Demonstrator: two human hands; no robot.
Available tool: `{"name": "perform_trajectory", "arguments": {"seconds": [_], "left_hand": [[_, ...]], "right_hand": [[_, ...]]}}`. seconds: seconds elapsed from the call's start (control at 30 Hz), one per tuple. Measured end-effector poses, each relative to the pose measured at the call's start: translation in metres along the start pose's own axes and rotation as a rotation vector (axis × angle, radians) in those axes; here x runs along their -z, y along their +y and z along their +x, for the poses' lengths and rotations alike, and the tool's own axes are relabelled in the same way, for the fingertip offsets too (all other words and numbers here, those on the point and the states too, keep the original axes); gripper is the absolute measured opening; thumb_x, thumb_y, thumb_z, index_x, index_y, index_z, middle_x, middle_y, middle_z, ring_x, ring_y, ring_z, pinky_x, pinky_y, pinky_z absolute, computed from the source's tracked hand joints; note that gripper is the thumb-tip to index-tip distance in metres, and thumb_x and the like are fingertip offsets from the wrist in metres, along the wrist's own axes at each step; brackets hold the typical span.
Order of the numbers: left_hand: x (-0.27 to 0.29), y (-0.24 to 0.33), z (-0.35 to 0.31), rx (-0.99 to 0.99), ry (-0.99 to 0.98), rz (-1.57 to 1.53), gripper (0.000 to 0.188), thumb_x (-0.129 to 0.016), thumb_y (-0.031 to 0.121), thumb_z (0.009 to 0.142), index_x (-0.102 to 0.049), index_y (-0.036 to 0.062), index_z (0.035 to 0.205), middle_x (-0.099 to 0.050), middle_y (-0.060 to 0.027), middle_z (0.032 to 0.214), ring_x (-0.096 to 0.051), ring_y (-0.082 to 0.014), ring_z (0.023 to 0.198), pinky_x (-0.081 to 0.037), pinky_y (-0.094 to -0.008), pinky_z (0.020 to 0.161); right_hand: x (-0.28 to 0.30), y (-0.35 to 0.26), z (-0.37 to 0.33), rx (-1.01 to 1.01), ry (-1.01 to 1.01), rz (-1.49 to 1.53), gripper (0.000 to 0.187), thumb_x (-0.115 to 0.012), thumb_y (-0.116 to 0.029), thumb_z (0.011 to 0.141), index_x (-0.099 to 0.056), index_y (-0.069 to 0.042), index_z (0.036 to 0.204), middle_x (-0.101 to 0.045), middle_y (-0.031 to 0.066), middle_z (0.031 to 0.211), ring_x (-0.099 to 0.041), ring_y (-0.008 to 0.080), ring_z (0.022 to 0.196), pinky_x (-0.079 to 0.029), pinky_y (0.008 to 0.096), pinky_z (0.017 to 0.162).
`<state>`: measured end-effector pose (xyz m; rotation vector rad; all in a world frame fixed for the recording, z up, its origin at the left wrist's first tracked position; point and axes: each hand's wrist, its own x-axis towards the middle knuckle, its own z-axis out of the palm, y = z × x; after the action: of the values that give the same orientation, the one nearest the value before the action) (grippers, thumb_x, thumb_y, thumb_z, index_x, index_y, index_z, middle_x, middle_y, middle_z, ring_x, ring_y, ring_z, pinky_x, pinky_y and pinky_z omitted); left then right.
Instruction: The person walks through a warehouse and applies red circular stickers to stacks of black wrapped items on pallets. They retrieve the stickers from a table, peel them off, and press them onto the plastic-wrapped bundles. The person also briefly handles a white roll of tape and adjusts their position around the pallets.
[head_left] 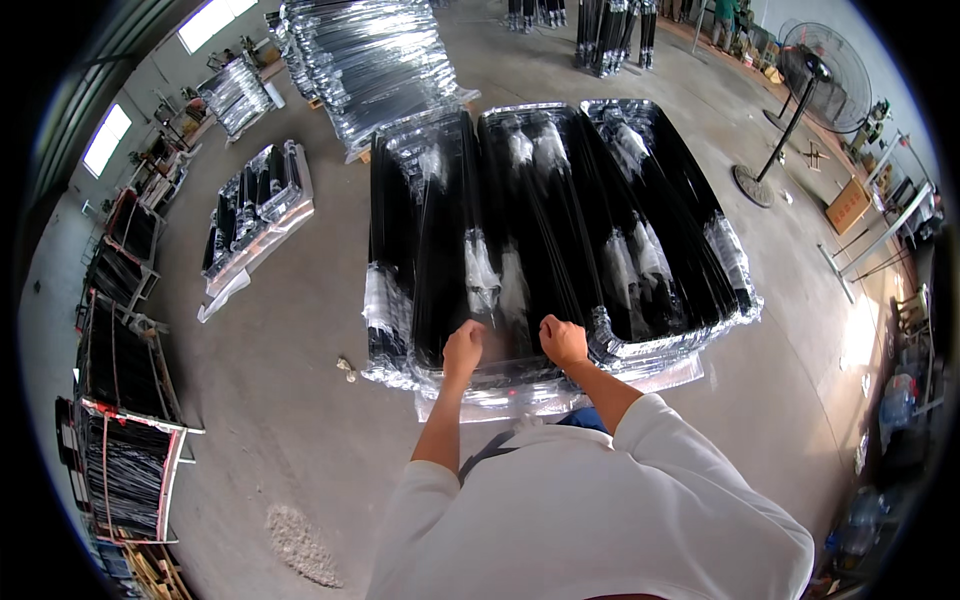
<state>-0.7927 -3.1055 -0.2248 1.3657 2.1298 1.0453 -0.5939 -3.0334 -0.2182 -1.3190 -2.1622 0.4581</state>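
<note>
In front of me lies a wide stack of long black rods or tubes [545, 225], bundled lengthwise, with clear plastic film [650, 350] wrapped round its edges. White film sleeves [482, 272] cover parts of several bundles. Both fists rest over the near edge of the stack, a short gap apart. My left hand [463, 350] is closed near the end of a bundle left of the middle; my right hand [564, 341] is closed by the middle bundles. Whatever lies inside the fingers is hidden, and the space between the hands is blurred.
Behind the stack stands a tall film-wrapped pile [370, 70]. A smaller wrapped load [255, 215] sits at the left, with racks of black rods [130, 460] along that side. At the right are a standing fan [820, 75] and a cardboard box [848, 206]. Debris [300, 545] lies on the floor.
</note>
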Motion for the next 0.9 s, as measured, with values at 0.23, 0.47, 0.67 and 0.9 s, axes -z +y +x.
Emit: {"name": "perform_trajectory", "arguments": {"seconds": [0.23,0.47,0.67,0.9], "left_hand": [[0.047,0.108,0.012,-0.272,0.013,-0.543,0.015,-0.045,0.008,0.09,-0.055,-0.0007,0.095,-0.056,-0.0042,0.073,-0.054,-0.0087,0.07,-0.043,-0.0201,0.066],[0.183,0.274,-0.069,-0.913,0.442,-0.472,0.01,-0.052,-0.005,0.077,-0.058,-0.0024,0.085,-0.057,-0.012,0.081,-0.054,-0.0233,0.071,-0.045,-0.0305,0.065],[0.244,0.314,-0.118,-1.458,0.534,-0.485,0.051,-0.056,0.029,0.079,-0.031,0.0069,0.119,-0.036,-0.0094,0.112,-0.043,-0.0245,0.098,-0.04,-0.0475,0.081],[0.272,0.315,-0.14,-1.512,0.249,-0.473,0.08,-0.062,0.032,0.08,-0.01,0.0176,0.138,-0.019,0.002,0.141,-0.023,-0.0206,0.128,-0.024,-0.0573,0.096]], "right_hand": [[0.051,-0.037,0.035,-0.134,-0.15,0.597,0.015,-0.056,-0.015,0.078,-0.064,-0.005,0.085,-0.063,0.0101,0.066,-0.063,0.0192,0.064,-0.049,0.0277,0.06],[0.277,-0.186,0.036,0.59,0.212,0.984,0.02,-0.054,-0.006,0.084,-0.053,0.001,0.102,-0.061,0.0084,0.085,-0.059,0.014,0.077,-0.047,0.0267,0.068],[0.367,-0.229,-0.016,0.988,0.486,0.864,0.023,-0.058,-0.026,0.083,-0.05,-0.011,0.098,-0.057,-0.001,0.078,-0.051,0.0097,0.075,-0.034,0.0301,0.071],[0.379,-0.23,-0.034,1.081,0.646,0.791,0.022,-0.055,-0.029,0.084,-0.05,-0.013,0.099,-0.055,-0.0022,0.075,-0.05,0.0102,0.077,-0.032,0.0328,0.075]]}}
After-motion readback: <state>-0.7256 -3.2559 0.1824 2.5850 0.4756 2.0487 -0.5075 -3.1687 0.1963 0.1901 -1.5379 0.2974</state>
